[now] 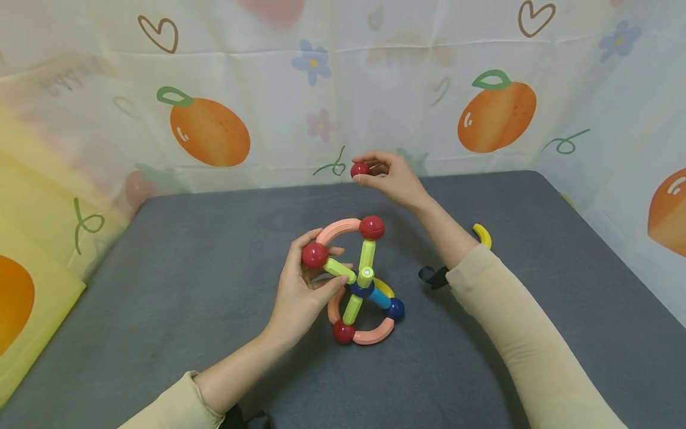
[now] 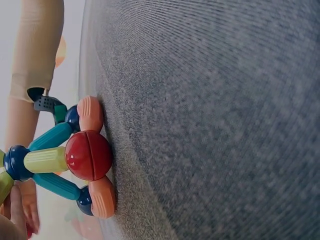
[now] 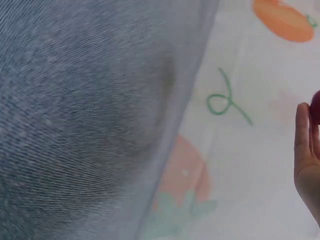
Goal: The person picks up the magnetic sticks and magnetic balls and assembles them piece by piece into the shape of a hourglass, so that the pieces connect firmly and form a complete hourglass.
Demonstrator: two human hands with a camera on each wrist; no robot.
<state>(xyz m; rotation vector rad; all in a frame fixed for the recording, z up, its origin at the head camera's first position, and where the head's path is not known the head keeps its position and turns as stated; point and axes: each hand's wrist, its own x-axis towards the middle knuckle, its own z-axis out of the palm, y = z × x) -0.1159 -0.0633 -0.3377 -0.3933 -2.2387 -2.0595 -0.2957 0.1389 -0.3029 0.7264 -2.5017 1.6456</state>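
A ball-and-rod toy structure (image 1: pixel 367 255) stands on the table, built of lime and blue rods, red and navy balls, and coral and yellow curved pieces. My left hand (image 1: pixel 297 298) grips its upper left part, near a red ball (image 1: pixel 314 255), with the thumb on a lime rod. Behind and above the structure, my right hand (image 1: pixel 396 182) pinches a loose red ball (image 1: pixel 359 170) between fingers and thumb, apart from the structure. In the left wrist view, a lower red ball (image 2: pixel 89 155) joins two coral curved pieces (image 2: pixel 102 197). The right wrist view catches only part of the right hand (image 3: pixel 309 160) and its ball.
A yellow curved piece (image 1: pixel 482 235) lies on the grey table (image 1: pixel 187 286), beyond the right forearm. A black strap (image 1: pixel 433 277) hangs at the right wrist. Behind the table is a printed fabric backdrop (image 1: pixel 375 77) with oranges and flowers.
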